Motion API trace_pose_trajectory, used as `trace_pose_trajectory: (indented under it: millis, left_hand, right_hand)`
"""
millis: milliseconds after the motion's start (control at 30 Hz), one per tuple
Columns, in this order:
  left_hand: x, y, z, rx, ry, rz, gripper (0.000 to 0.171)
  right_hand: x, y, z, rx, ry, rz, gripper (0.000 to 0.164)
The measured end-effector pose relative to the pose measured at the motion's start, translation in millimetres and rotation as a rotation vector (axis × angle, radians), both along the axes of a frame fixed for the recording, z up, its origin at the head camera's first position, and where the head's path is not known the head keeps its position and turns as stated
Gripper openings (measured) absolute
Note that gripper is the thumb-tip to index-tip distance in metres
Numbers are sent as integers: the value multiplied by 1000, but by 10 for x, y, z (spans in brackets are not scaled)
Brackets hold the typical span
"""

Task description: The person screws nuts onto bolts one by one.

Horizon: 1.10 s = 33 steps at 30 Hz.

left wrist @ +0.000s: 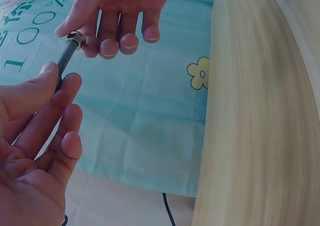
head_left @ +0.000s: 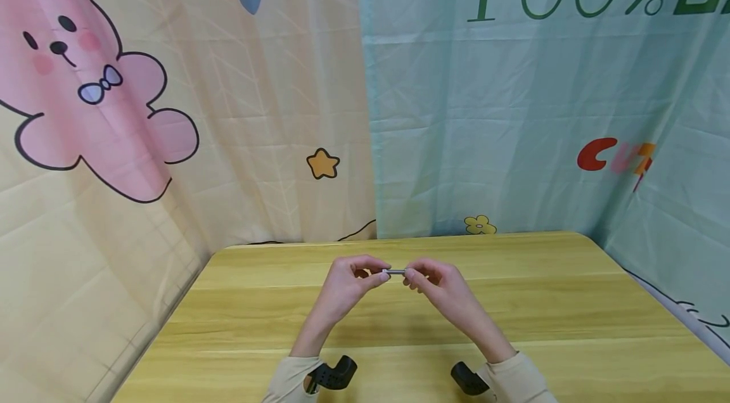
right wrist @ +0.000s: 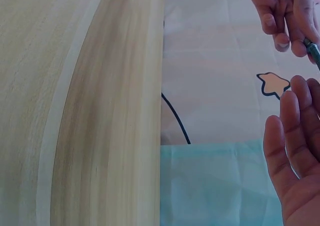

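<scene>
A short threaded metal bolt (head_left: 395, 272) spans the gap between the two hands, lying level above the wooden table in the head view. My left hand (head_left: 348, 282) pinches one end between thumb and fingertips. At the other end, the thumb and index finger of my right hand (head_left: 439, 282) pinch a shiny hex-shaped piece (left wrist: 76, 38); whether it is a nut or the bolt's head I cannot tell. The right hand's other fingers (left wrist: 128, 41) stay extended and apart. Only part of the bolt (right wrist: 313, 50) shows at the edge of the right wrist view.
Beneath the hands stretches a light wood table (head_left: 256, 327) with rounded far corners. Printed curtains (head_left: 485, 105) hang behind it and along both sides. Each forearm wears a black wrist camera, one (head_left: 336, 372) left and one (head_left: 469, 379) right.
</scene>
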State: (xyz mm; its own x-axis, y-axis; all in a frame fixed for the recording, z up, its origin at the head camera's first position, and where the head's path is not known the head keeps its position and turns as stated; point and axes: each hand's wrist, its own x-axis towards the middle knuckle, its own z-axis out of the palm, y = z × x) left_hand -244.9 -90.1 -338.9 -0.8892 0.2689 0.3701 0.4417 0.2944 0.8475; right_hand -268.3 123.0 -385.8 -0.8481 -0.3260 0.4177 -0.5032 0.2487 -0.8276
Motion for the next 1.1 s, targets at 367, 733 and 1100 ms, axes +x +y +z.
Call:
trace_pose_trajectory:
  millis: [367,733,1100]
  left_hand:
    - [-228,-44,-250,-10,-13,7,12]
    - [-271,-75,-287,1,13,-4,9]
    - [-198,-38,-213,4,-17,3,11]
  right_hand:
    - [9,10,46,49,63,-52,27]
    - [-2,28,54,49,111,-22,18]
    - [5,1,5,46,7,-77,19]
